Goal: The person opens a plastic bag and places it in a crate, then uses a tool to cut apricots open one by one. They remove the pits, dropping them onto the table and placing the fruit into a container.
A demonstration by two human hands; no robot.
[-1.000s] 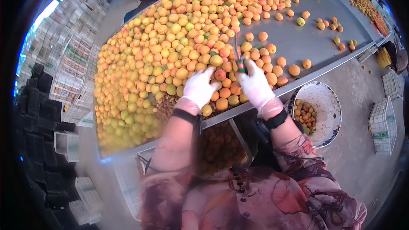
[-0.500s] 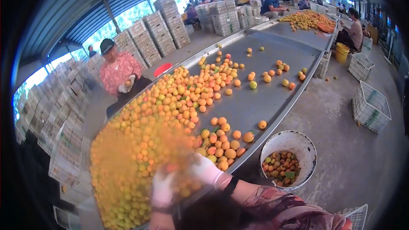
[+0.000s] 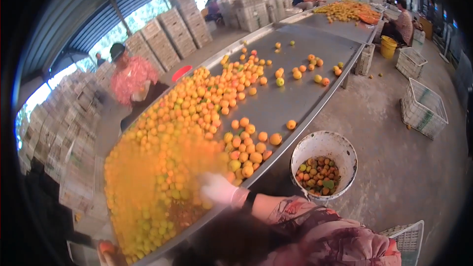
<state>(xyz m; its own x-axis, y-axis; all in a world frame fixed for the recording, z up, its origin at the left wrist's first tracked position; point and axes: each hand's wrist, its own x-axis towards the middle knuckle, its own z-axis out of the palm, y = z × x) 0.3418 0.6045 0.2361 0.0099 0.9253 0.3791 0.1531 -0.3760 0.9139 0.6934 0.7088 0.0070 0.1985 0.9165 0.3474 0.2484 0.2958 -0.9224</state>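
Note:
A big heap of orange and yellow-green apricots [image 3: 197, 103] covers the near left part of a long metal sorting table [image 3: 300, 96]; a hazy smear blurs part of it. At the table's lower left end, my left hand [image 3: 104, 258] is closed around a reddish apricot [image 3: 107, 247], only its fingers showing at the picture's edge. My right hand [image 3: 217, 188], in a whitish glove, reaches over the table's near edge onto the heap. Its fingers are smeared by motion, so whether it grips anything cannot be made out. A smaller group of apricots [image 3: 249, 150] lies just beyond it.
A white bucket [image 3: 323, 140] partly filled with darker fruit stands right of the table. White plastic crates [image 3: 424, 108] sit on the floor at right. Across the table a person in a pink top [image 3: 132, 80] handles fruit before a red basin [image 3: 182, 73]. Crate stacks [image 3: 170, 29] rise behind.
My left hand has moved from the heap's near edge far to the lower left with a reddish apricot. My right hand has shifted slightly left. The view has turned somewhat.

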